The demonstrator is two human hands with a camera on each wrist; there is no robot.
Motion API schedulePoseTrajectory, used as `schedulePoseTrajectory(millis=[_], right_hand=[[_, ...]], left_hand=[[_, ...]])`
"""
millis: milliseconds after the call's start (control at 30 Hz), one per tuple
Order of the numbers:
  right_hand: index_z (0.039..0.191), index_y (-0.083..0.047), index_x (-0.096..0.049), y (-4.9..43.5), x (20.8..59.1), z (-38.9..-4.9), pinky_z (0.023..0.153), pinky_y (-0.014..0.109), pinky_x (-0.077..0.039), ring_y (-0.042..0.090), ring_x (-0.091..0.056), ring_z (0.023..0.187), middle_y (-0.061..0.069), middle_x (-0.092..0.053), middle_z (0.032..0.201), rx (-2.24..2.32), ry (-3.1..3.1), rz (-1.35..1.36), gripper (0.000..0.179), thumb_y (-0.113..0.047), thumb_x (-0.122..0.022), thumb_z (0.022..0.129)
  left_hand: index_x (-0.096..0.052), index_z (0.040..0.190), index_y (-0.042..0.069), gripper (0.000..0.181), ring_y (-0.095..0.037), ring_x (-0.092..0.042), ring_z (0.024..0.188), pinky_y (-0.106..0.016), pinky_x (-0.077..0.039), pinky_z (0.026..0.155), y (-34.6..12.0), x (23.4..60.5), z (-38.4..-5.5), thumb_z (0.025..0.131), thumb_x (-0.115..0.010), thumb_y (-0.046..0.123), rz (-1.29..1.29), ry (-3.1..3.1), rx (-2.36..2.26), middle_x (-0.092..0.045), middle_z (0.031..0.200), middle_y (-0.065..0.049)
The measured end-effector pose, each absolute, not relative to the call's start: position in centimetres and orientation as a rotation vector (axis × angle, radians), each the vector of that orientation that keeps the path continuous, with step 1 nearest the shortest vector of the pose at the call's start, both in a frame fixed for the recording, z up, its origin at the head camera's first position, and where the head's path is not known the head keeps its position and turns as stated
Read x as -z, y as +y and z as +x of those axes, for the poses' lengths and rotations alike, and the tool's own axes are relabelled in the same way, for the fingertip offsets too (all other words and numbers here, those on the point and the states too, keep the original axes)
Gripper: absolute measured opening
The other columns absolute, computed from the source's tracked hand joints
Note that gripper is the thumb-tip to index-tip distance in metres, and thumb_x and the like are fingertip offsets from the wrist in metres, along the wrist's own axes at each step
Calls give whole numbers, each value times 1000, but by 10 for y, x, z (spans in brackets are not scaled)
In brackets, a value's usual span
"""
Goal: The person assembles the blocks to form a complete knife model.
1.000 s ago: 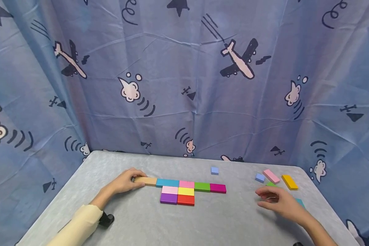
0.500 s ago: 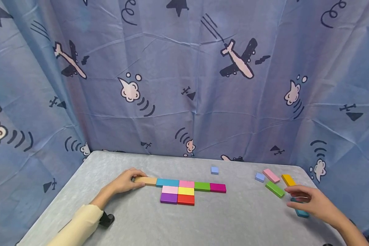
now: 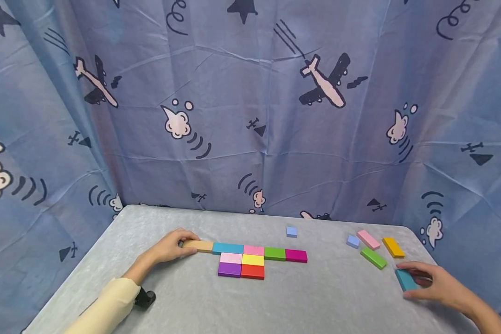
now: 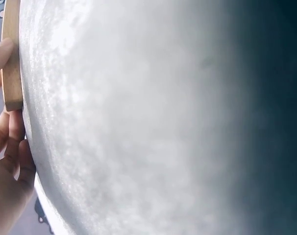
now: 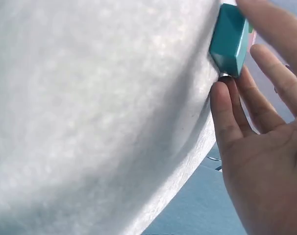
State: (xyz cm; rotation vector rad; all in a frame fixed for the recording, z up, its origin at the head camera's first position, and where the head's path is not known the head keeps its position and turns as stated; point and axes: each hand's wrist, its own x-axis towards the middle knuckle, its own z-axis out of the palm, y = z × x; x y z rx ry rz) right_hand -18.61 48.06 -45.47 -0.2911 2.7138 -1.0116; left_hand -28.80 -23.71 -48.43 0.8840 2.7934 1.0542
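My left hand point(image 3: 171, 246) pinches the left end of a tan wooden block point(image 3: 202, 246), the leftmost piece of a flat row. In the left wrist view, thumb and fingers lie around that tan block point(image 4: 12, 73). To its right run a blue block point(image 3: 228, 248), a pink block point(image 3: 253, 250), a green block point(image 3: 274, 253) and a magenta block point(image 3: 296, 255). Far to the right, my right hand point(image 3: 442, 285) holds a teal block point(image 3: 406, 280) between thumb and fingers, spanning its length. The right wrist view shows this teal block point(image 5: 230, 39) close to the table surface.
Below the row sit light pink point(image 3: 231, 258), yellow point(image 3: 253, 260), purple point(image 3: 229, 270) and red point(image 3: 252, 272) blocks. Loose at right lie a green block point(image 3: 373, 258), a pink block point(image 3: 368, 239), a yellow-orange block point(image 3: 393, 247) and a small blue block point(image 3: 352, 241). Another small blue block point(image 3: 291, 231) lies behind the row.
My right hand has moved right, past the loose green block, and its thumb and fingers have come around the teal block. The left hand stays on the tan block.
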Motion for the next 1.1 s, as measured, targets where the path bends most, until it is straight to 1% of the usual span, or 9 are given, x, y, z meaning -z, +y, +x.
schedulePoseTrajectory(millis=[167,267,367,433,567,767,900,1000,1100], right_hand=[[131,12,-58,478,456,-188,81,31,-55,4,-60,96,29,-60,126,945,2754,-264,73,-29,-89,80],[131,12,-59,474,455,-187,81,32,-56,11,-62,96,30,-60,125,957,2754,-259,70,-27,-88,81],[131,14,-58,467,454,-186,79,29,-55,9,-61,95,31,-58,126,1007,2735,-307,67,-22,-87,83],[132,15,-57,461,453,-184,77,26,-54,4,-61,94,33,-58,126,1029,2735,-368,65,-18,-86,83],[132,15,-57,443,449,-182,77,25,-55,-1,-61,94,32,-58,125,1060,2734,-425,65,-17,-86,83],[133,15,-54,415,441,-185,81,32,-56,6,-65,98,34,-58,126,1175,2620,-496,61,-14,-83,87],[135,15,-52,397,440,-187,84,32,-55,3,-63,104,37,-54,130,1264,2522,-559,58,-11,-79,91],[135,13,-54,383,439,-189,86,33,-55,2,-62,107,36,-54,132,1304,2480,-574,55,-11,-78,91],[133,9,-58,369,439,-192,87,35,-54,7,-62,110,31,-57,130,1287,2498,-636,50,-13,-78,92]], left_hand=[[-75,112,13,23,-19,-57,97,-46,-44,88,-237,484,-288,92,-78,22,896,2795,-1051,-65,105,4],[-75,113,13,23,-19,-57,97,-46,-45,87,-236,484,-288,92,-78,22,898,2797,-1049,-65,105,4],[-75,112,12,23,-20,-57,97,-46,-45,87,-236,484,-288,92,-78,22,912,2789,-1063,-65,105,3],[-75,112,11,23,-22,-57,97,-46,-45,87,-237,484,-288,92,-78,21,925,2781,-1075,-65,105,1],[-74,112,10,23,-22,-58,96,-47,-45,86,-236,484,-288,93,-78,21,942,2776,-1089,-66,105,0],[-75,112,11,22,-22,-57,95,-45,-45,85,-236,484,-288,92,-78,21,945,2782,-1085,-66,104,2],[-75,111,10,22,-22,-57,94,-44,-45,84,-236,483,-287,92,-79,20,955,2779,-1091,-66,103,1],[-75,111,10,23,-23,-57,94,-44,-44,84,-236,482,-287,92,-79,20,947,2773,-1092,-66,103,1],[-75,112,10,23,-23,-57,94,-44,-44,84,-236,482,-287,92,-79,21,932,2772,-1090,-65,104,0]])
